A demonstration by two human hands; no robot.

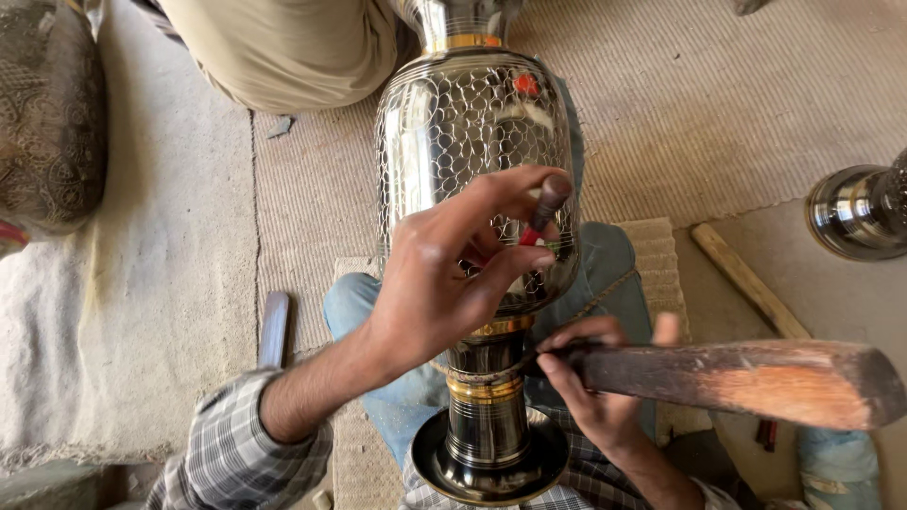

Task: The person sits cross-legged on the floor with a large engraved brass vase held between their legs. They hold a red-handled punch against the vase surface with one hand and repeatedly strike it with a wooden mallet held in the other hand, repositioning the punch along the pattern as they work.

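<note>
Under left grip, engraved vase

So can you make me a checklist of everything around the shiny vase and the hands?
Surface: ribbed woven mat on the floor, pale cloth to the left.
Job's things: patterned metal vase lying across the lap; small chisel; wooden mallet.
Clutter: wooden stick, dark flat tool, second metal vessel, engraved pot.
Fingers: left hand pinches the chisel against the vase; right hand grips the mallet.
Cables: nothing seen.
Surroundings: another person's beige clothing at top.
</note>
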